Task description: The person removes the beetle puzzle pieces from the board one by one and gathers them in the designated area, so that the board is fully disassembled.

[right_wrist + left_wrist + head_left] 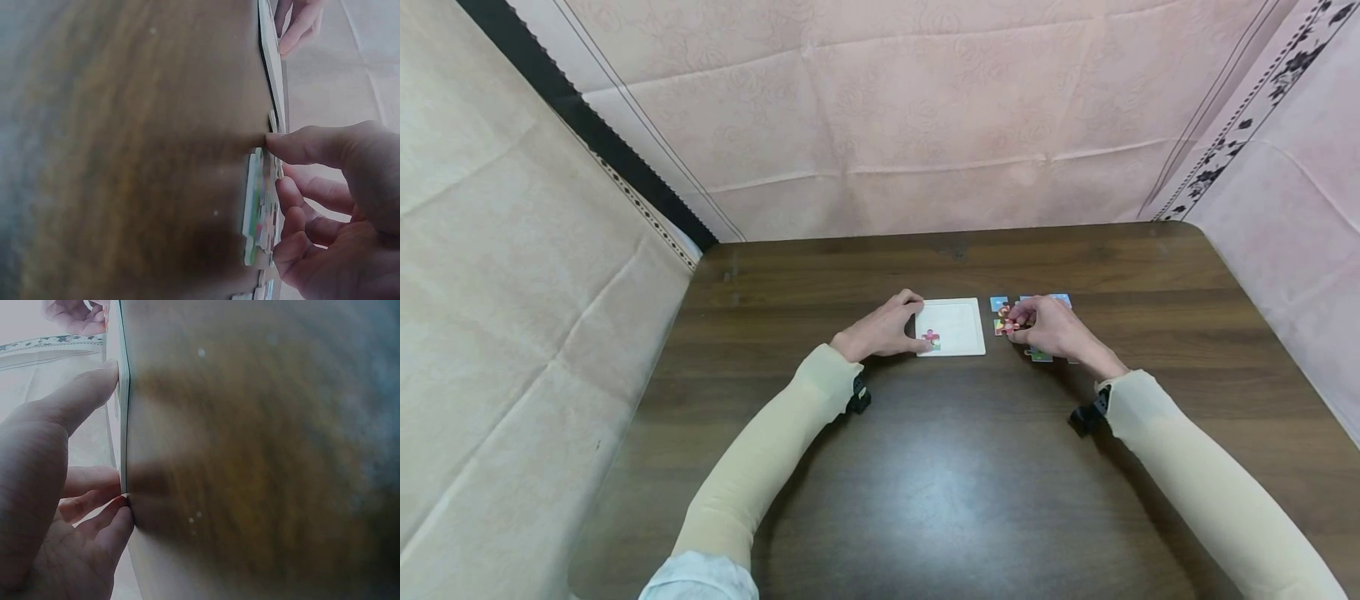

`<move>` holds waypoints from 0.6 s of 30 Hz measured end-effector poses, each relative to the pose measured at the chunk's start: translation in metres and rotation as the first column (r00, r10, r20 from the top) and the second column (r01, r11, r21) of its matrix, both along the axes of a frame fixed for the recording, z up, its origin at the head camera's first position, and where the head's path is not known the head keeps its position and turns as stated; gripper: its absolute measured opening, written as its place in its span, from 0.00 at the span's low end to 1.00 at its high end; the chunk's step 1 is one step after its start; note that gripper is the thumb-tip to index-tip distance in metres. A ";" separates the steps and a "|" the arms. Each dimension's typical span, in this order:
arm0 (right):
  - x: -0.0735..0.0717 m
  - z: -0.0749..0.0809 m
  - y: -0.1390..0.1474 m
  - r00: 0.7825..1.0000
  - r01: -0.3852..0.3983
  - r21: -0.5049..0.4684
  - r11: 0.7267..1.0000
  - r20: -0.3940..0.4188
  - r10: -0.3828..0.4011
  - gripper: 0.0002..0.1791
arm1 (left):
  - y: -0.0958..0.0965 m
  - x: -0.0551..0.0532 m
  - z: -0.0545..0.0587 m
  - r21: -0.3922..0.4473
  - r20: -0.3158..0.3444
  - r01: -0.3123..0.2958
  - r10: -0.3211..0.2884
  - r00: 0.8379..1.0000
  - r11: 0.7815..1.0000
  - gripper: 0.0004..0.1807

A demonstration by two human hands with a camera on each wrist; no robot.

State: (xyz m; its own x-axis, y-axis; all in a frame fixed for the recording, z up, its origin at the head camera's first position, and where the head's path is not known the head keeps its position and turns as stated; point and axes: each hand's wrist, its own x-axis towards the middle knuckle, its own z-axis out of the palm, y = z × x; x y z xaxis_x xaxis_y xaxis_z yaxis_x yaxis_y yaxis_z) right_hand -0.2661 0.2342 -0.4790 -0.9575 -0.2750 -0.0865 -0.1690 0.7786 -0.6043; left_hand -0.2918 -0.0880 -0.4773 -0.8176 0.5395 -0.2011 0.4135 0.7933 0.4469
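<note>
A white puzzle tray (958, 323) lies flat on the table, with one colourful jigsaw piece (932, 339) in its near left corner. My left hand (887, 327) grips the tray's left side, thumb at the near corner and fingers at the far one. To the right of the tray, my right hand (1052, 327) pinches a pink and yellow puzzle piece (1011, 326) low over the table. Loose jigsaw pieces (997, 303) lie around and under that hand, which partly hides them. In the right wrist view, the thumb and fingertips close round a thin piece (279, 167) beside the tray's edge.
The brown wooden table (925, 467) extends toward me and to both sides. Pale cloth (925, 125) hangs behind the table and along its sides. A small black wrist camera (859, 396) sits under the left wrist, another black camera (1086, 417) under the right.
</note>
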 end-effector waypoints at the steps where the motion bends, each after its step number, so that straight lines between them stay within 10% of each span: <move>1: 0.000 0.000 0.000 1.000 -0.002 0.004 1.000 0.004 0.002 0.13 | 0.000 0.000 0.000 -0.001 0.001 0.000 0.000 1.000 1.000 0.47; 18: -0.003 0.006 -0.001 0.998 -0.027 0.021 0.999 0.055 0.025 0.13 | -0.002 -0.001 -0.002 0.009 -0.024 0.031 -0.031 0.999 0.999 0.53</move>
